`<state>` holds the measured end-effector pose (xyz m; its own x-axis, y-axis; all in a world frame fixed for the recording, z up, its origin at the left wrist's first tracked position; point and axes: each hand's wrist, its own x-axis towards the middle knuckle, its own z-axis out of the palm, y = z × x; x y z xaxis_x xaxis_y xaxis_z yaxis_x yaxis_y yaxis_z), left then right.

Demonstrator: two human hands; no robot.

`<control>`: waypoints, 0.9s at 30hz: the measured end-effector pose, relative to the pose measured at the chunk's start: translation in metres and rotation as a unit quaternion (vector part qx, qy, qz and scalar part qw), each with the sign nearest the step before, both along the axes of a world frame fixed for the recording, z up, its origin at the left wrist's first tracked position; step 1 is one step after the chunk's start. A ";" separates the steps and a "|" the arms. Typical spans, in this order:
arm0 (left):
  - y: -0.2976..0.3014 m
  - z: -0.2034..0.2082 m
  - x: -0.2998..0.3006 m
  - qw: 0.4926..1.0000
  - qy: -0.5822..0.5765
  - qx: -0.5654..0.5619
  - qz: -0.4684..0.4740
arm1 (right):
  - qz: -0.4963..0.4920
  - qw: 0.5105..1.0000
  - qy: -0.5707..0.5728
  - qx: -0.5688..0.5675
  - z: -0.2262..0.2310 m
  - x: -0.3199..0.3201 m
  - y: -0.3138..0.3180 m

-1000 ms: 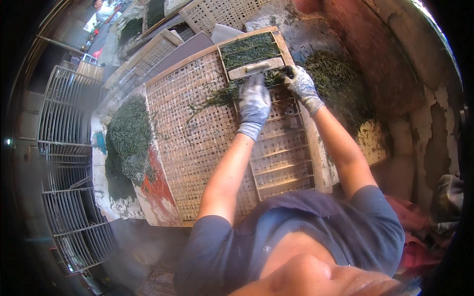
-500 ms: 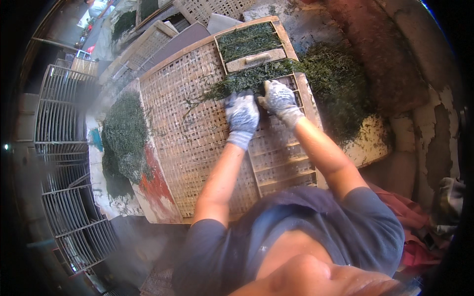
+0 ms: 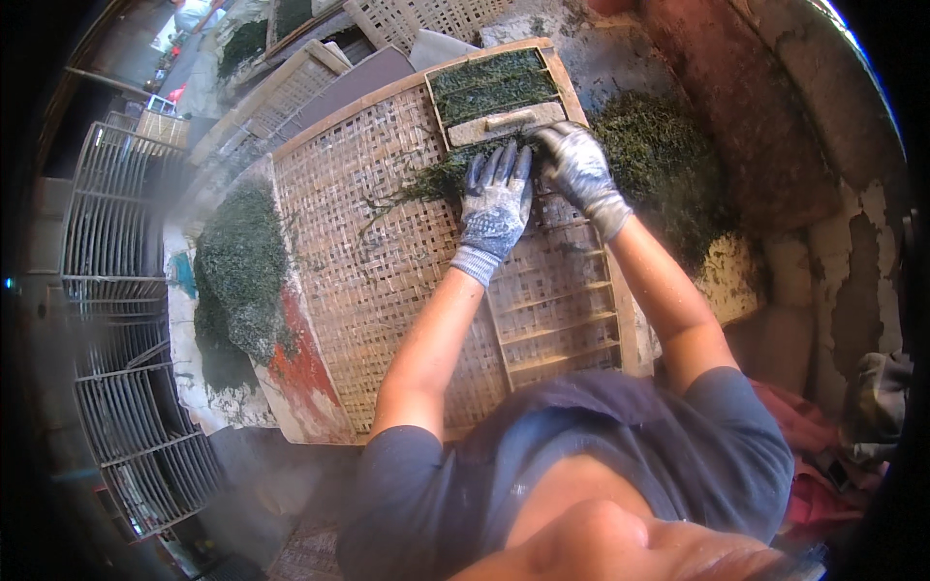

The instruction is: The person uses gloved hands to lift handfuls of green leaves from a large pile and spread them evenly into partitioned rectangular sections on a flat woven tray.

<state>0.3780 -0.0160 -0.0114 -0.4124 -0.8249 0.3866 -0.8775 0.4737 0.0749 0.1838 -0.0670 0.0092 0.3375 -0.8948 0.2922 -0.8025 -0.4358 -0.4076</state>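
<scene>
Both my hands wear grey-and-white work gloves with dark, wet-looking fingers. My left hand [image 3: 496, 198] lies with fingers stretched out over a strip of stringy dark green seaweed-like strands [image 3: 436, 181]. Close beside it, my right hand [image 3: 581, 169] bends over the strip's right end, fingers curved and slightly apart; it partly hides the strands there. Just beyond the fingers sits a pale flat block with a short handle [image 3: 506, 124], inside a narrow wooden frame [image 3: 504, 366] divided by crossbars. Flattened green strands [image 3: 492, 82] fill its far sections. Beneath lies a woven bamboo mat [image 3: 358, 223].
A heap of green strands [image 3: 664, 169] lies right of the mat, another pile [image 3: 242, 271] to its left. Metal racks [image 3: 116, 223] stand at the far left. More woven mats [image 3: 417, 24] are at the back. A rough brown wall [image 3: 775, 116] bounds the right.
My left hand has moved slightly right and forward, its fingers now stretched over the strands. My right hand has shifted forward and right, toward the handled block.
</scene>
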 end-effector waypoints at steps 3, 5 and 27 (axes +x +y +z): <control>-0.004 -0.029 0.011 0.995 -0.048 0.005 0.082 | 0.018 0.991 0.131 -0.022 -0.053 -0.003 0.012; -0.007 -0.022 0.015 0.994 -0.040 0.043 0.092 | -0.013 0.992 0.117 0.052 -0.051 -0.013 0.003; -0.060 -0.050 -0.068 0.998 0.022 0.057 -0.036 | -0.047 0.981 0.124 0.140 -0.036 -0.070 -0.057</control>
